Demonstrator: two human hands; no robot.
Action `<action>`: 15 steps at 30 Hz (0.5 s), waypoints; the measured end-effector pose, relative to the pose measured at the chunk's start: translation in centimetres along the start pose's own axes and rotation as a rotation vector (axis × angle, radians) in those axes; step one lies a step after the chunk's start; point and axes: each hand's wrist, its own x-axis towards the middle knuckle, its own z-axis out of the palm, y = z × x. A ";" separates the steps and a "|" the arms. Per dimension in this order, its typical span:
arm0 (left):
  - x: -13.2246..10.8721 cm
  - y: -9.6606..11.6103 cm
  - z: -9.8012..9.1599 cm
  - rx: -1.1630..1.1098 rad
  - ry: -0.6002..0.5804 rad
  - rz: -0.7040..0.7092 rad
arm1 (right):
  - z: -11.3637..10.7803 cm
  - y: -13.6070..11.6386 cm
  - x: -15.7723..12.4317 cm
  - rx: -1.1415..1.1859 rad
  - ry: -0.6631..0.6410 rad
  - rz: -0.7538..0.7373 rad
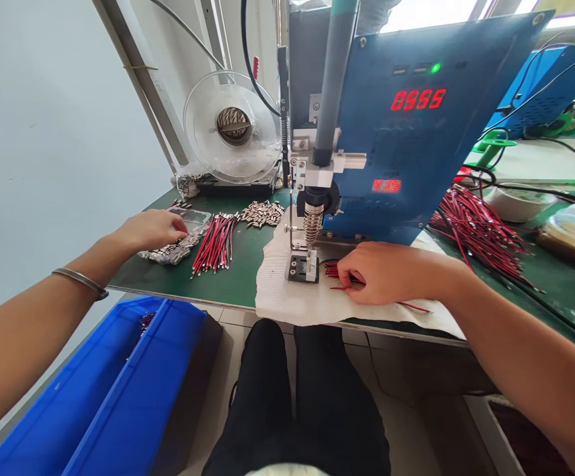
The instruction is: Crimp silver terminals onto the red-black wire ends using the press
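Note:
My left hand (157, 230) is over a clear plastic box (198, 217) filled with small metal connectors (180, 250). Its fingers are pinched together, and whatever is between them is hidden. On the white cloth (277, 281), my right hand (374, 272) pinches a thin red-and-black wire (337, 287), with more short wires (331, 270) lying beside the fingers. Just left of that hand stands the small black fixture (297, 270) under the soldering machine's spring-loaded head (313, 225). Nothing sits visibly in my right palm besides wire.
The blue machine housing (391, 145) rises behind my right hand. Finished-looking red wires (215, 241) and a connector pile (262, 213) lie on the green table (182, 281). A large wire bundle (486, 231) is at right; blue bins (168, 357) stand below left.

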 end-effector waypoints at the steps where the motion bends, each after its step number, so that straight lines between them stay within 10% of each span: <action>1: 0.0 0.1 -0.1 0.003 -0.001 0.003 | 0.0 -0.1 0.0 -0.010 0.002 0.005; 15: -1.5 3.3 -2.0 0.149 0.173 -0.102 | -0.1 0.9 -0.2 0.168 0.302 -0.198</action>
